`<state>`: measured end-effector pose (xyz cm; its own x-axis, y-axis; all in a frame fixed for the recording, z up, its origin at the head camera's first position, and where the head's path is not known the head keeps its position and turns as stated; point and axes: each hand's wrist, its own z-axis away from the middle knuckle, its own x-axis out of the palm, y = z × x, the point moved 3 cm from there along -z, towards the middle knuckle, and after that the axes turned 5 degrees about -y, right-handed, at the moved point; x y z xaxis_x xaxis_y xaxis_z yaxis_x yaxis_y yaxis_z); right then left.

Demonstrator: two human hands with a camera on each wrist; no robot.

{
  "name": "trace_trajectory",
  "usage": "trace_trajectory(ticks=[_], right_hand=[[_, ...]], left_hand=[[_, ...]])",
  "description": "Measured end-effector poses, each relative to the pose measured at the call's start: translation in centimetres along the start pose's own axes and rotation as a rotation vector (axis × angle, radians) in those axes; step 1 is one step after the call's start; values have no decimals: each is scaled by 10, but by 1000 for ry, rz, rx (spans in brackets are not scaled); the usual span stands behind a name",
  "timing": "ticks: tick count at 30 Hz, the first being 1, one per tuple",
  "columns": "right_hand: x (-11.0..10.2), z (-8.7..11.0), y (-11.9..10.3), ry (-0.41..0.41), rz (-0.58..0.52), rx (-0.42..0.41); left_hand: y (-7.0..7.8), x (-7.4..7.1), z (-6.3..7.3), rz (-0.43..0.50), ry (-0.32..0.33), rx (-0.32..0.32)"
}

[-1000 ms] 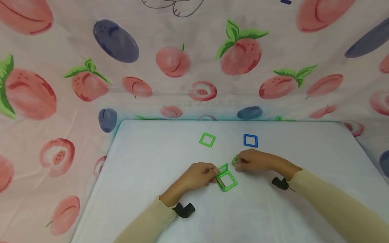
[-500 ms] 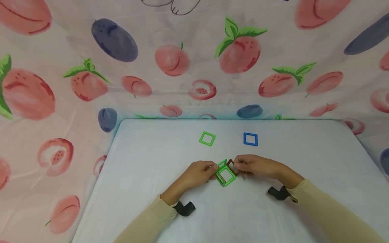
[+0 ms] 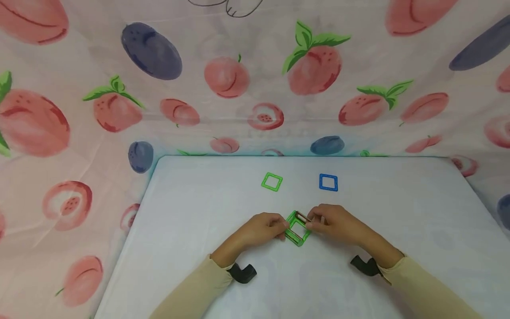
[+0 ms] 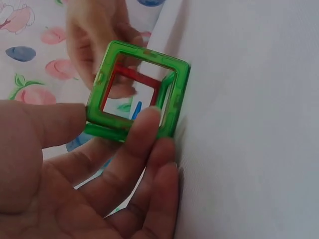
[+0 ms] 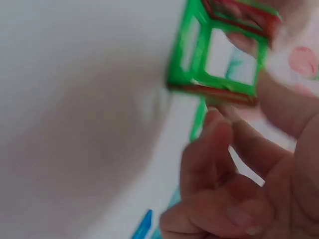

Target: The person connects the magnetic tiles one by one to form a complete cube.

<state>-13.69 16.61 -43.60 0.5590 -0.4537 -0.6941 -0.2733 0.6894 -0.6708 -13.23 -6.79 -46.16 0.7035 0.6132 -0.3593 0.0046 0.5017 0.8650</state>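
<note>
Between the two hands is a green-and-red box of square frames [image 4: 149, 54]: the left hand [image 3: 260, 229] pinches its left side, thumb and fingers drawn in, and the right hand [image 3: 334, 223] pinches the opposite edge. Beyond the grip lie a green square [image 3: 269, 188] and a blue square [image 3: 321, 182]. Left fingers hide a lower corner; the right wrist view blurs the box and crops its top.

Tbl. [image 3: 191, 204]: wht. surface, flat, far edge straight. Directly on same, twd. far edge: 1 grn. sq. frame [image 3: 269, 188], open ctr., lying flat, set askew to edge; to its R, 1 blue sq. frame [image 3: 328, 190], open ctr., also flat, approx. parallel to edge. Frames apart.
</note>
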Motion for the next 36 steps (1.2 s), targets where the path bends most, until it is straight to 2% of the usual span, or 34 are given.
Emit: trace_trajectory(ticks=[3, 6, 12, 15, 18, 22, 27, 31, 36], right_hand=[[5, 0, 2, 56, 30, -38], [8, -5, 7, 105, 9, -41], [10, -14, 18, 89, -47, 13], [10, -10, 17, 120, -47, 38], [11, 1, 8, 161, -35, -19], [20, 13, -10, 177, 101, -146], [28, 18, -23, 245, 309, -204], [28, 18, -26, 288, 370, -272], [28, 17, -25, 275, 391, -287]], left_hand=[[2, 2, 2, 1, -31, -8], [2, 4, 2, 0, -54, -5], [0, 5, 1, 1, -75, 1], [-1, 6, 0, 1, -66, 3], [-2, 7, 0, 0, -48, 8], [-1, 10, 0, -35, -19, 12], [3, 10, 1, -62, -1, 6], [5, 8, 2, -49, -6, -8], [5, 12, 3, -27, -3, -17]])
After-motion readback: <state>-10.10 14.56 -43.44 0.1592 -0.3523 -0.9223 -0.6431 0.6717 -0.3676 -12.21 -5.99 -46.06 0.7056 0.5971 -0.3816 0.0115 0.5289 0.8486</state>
